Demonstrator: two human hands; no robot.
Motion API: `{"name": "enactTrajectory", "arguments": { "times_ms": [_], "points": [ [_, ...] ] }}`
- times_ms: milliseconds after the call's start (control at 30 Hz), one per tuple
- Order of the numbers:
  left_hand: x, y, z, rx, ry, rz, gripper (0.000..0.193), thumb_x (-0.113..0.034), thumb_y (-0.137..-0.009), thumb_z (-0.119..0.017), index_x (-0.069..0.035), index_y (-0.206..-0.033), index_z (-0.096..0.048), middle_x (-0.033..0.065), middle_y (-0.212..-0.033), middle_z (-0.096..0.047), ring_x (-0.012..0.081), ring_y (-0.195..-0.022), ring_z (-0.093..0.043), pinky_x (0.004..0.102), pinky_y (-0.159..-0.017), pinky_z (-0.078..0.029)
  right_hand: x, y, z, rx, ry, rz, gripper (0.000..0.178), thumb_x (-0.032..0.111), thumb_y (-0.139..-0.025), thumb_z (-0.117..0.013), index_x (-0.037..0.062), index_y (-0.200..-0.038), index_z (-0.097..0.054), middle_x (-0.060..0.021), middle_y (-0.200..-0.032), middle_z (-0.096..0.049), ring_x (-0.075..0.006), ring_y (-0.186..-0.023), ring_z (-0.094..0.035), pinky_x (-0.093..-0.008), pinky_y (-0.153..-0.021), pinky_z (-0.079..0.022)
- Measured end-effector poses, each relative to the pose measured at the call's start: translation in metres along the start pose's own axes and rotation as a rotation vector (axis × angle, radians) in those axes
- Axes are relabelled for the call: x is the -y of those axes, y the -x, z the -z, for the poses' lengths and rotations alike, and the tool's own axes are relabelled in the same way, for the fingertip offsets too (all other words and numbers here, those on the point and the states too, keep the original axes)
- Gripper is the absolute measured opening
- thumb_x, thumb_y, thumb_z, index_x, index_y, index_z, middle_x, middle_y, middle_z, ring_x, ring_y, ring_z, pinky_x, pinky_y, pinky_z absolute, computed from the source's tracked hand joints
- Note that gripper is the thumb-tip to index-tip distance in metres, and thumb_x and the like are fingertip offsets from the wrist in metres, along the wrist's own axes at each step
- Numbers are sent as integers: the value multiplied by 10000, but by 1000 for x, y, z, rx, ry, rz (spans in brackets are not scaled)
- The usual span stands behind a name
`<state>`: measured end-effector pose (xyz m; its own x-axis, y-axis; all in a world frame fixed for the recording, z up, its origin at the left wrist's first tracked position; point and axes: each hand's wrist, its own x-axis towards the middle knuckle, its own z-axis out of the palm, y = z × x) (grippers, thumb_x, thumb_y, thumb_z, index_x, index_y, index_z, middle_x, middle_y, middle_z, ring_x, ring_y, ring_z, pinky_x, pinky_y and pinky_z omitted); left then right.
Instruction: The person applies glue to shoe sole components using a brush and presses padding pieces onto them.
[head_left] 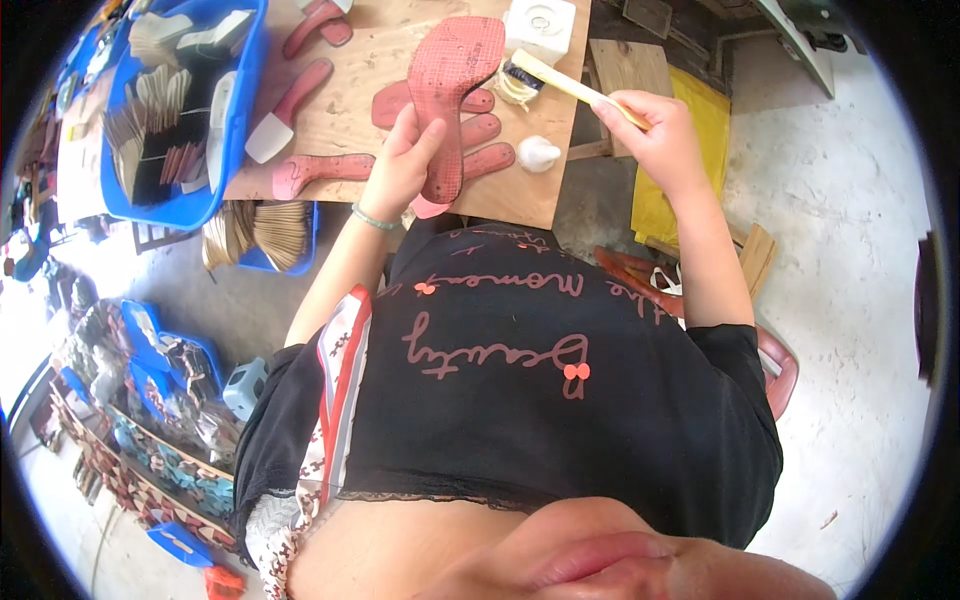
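My left hand (408, 160) is closed round the narrow middle of a red, grid-patterned shoe sole (457, 62), held upright above the wooden table with its broad end away from me. In my right hand (655, 138) is the pale yellow handle of a brush (572, 84). Its dark bristles are over a small round pot (517, 93) holding something cream-coloured; whether they touch the contents I cannot tell. More red soles (488, 161) lie on the table beneath and beside the held one. A small white bottle (539, 154) stands near the table's right edge.
A blue basket (250, 95) with stacked sole pieces sits at the table's left. A white block-shaped container (541, 28) stands behind the pot. Below the basket is another blue bin (313, 245). Yellow sheeting (712, 130) lies right of the wooden table (330, 222).
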<state>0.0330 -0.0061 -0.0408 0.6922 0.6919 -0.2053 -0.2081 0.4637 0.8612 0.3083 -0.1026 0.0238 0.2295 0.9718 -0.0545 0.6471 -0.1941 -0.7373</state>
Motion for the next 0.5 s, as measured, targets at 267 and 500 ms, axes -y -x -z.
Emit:
{"name": "enactTrajectory", "arguments": {
  "times_ms": [267,500],
  "points": [
    [-5,3,-9,25,120,29,399,-139,-1008,-465,-2,-1376,-397,57,-1311,-517,129,-1199,-468,297,-1043,-353,7,-5,-5,55,36,131,257,314,-852,-676,63,-891,-716,-98,-653,-598,-220,-541,-510,-316,-525,-404],
    [-10,0,-4,32,39,-24,404,-132,-1010,-458,4,-1384,-390,57,-1324,-510,127,-1207,-463,297,-1046,-347,1,-10,18,85,91,48,275,328,-859,-675,57,-887,-715,-95,-657,-607,-202,-552,-527,-314,-530,-407]
  ]
}}
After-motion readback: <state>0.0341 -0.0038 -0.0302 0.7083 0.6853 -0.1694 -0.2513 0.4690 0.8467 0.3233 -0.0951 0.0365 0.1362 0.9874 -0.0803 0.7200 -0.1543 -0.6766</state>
